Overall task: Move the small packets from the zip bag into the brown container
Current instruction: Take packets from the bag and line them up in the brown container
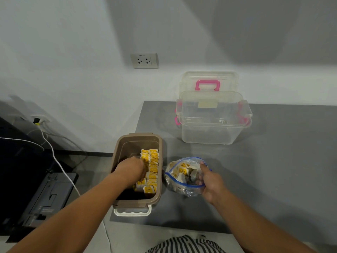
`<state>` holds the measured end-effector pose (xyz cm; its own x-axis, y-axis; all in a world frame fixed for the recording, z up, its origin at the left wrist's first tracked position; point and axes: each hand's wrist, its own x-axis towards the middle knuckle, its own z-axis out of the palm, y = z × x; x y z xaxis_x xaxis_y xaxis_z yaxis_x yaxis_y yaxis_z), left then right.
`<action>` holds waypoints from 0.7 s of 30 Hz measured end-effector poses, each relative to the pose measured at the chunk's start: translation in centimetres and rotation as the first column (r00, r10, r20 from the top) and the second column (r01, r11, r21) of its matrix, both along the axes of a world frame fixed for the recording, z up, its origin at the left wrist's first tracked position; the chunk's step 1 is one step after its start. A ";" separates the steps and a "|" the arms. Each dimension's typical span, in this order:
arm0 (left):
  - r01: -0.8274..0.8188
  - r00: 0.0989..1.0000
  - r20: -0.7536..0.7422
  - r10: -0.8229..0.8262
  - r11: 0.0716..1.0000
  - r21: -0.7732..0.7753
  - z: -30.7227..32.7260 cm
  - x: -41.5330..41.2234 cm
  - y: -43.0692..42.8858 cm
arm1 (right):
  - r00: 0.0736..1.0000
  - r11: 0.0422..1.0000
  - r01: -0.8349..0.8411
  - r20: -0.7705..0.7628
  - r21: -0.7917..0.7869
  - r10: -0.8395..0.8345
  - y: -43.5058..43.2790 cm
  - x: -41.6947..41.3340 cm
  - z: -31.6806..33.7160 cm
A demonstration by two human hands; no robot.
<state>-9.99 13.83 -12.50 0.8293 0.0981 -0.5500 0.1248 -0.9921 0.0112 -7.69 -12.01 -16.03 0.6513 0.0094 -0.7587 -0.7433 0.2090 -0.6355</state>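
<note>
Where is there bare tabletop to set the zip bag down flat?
Bare grey table lies right of the zip bag, in front of the clear box. It is crowded between the bag and brown container, where the left hand and right hand work.

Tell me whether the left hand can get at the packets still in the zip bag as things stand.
Probably yes. The zip bag lies just beside the brown container, its mouth held open by the right hand, and nothing stands between. But the left hand is down inside the container among packets, so it must lift out first.
</note>
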 end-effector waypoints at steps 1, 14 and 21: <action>0.008 1.000 0.014 -0.008 1.000 0.001 -0.2 -0.1 0.0 | 1.000 1.000 -0.004 0.002 -0.003 0.004 0.0 0.0 0.1; -0.020 0.997 0.072 0.022 1.000 -0.024 0.1 -0.7 0.1 | 1.000 0.999 0.004 0.007 0.034 -0.005 -0.2 0.1 -0.9; -0.056 0.934 0.335 0.120 0.980 -0.193 5.4 -0.3 -1.4 | 0.999 0.998 -0.047 0.030 0.038 0.045 -0.6 0.2 -1.8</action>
